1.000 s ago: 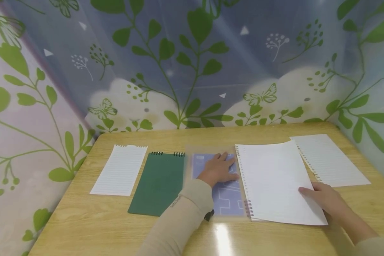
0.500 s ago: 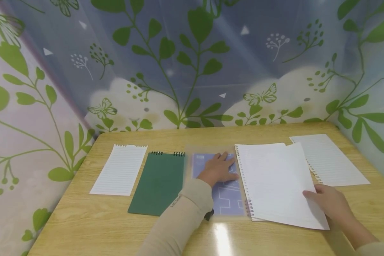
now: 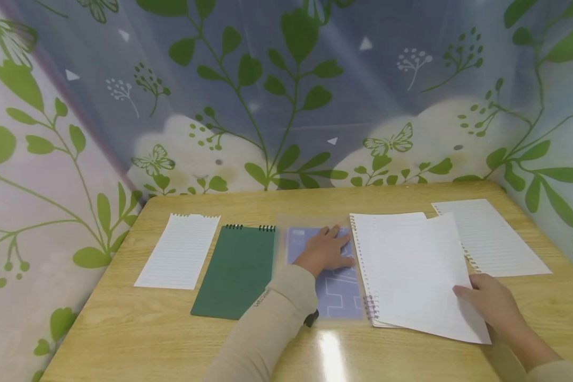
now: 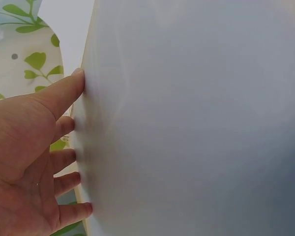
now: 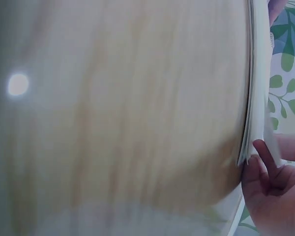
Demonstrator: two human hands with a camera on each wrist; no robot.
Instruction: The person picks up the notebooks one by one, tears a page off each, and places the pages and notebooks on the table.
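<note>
A spiral notebook (image 3: 387, 233) lies open at the middle of the table, its rings along the left of the white lined pages. My left hand (image 3: 326, 252) rests with spread fingers on the notebook's blue patterned cover side (image 3: 339, 302), which has a clear, cloudy border. Between thumb and fingers, my right hand (image 3: 494, 302) pinches the lower right edge of a lined sheet (image 3: 425, 276). This sheet lies askew over the other pages, reaching past their right edge. Its left edge is hard to make out. The right wrist view shows the thumb and curled fingers at the paper's edge (image 5: 258, 98).
Left of the notebook lies a green top-spiral notepad (image 3: 239, 270). Beyond it is a small torn lined sheet (image 3: 179, 254). A larger loose lined sheet (image 3: 501, 241) with a ragged holed edge lies at the right. A leaf-patterned cloth (image 3: 286, 106) hangs behind the wooden table (image 3: 124, 339).
The pinched sheet has shifted right and slightly toward me, opening a step at its top edge. My right hand moved a little with it. The left hand stays in place.
</note>
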